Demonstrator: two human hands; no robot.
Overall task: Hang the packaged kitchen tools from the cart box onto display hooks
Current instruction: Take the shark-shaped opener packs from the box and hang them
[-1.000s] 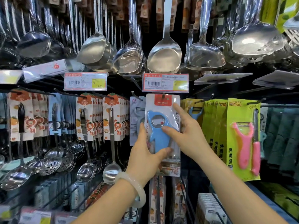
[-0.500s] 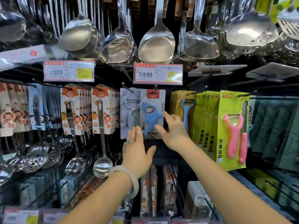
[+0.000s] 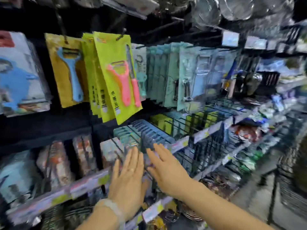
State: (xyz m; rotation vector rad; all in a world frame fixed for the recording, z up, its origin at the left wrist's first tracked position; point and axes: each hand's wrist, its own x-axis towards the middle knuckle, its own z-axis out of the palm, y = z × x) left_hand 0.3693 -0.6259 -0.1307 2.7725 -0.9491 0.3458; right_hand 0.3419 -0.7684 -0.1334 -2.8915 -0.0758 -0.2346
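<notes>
Straight, loosely spread fingers (image 3: 132,156) on the left hand (image 3: 128,178), holding nothing; pale translucent bangle (image 3: 113,208) around its wrist. Same on the right hand (image 3: 166,168): fingers extended and relaxed, empty, palm turned down. Both held side by side, near each other but apart, in front of the lower wire shelf (image 3: 207,130) with its blurred price strips; contact with the shelf edge impossible to tell through the motion blur.

Just above and beyond the fingertips, a row of blue-grey flat packs (image 3: 149,130) standing on that shelf. Higher up, hanging from black display hooks: lime-green card packs with a pink Y-shaped peeler and pink-handled knife (image 3: 123,80), tilted; beside them to the left a mustard-yellow card pack with a light-blue peeler (image 3: 69,70); at the far left edge the clear blister pack with the blue bottle opener (image 3: 20,80), hanging, well apart from both hands. To the right of the green packs, pale teal carded tools (image 3: 174,75) in overlapping rows. Along the top right, shiny steel ladles (image 3: 232,7), heavily blurred. Below the hands, further shelves of smeared packaged goods
</notes>
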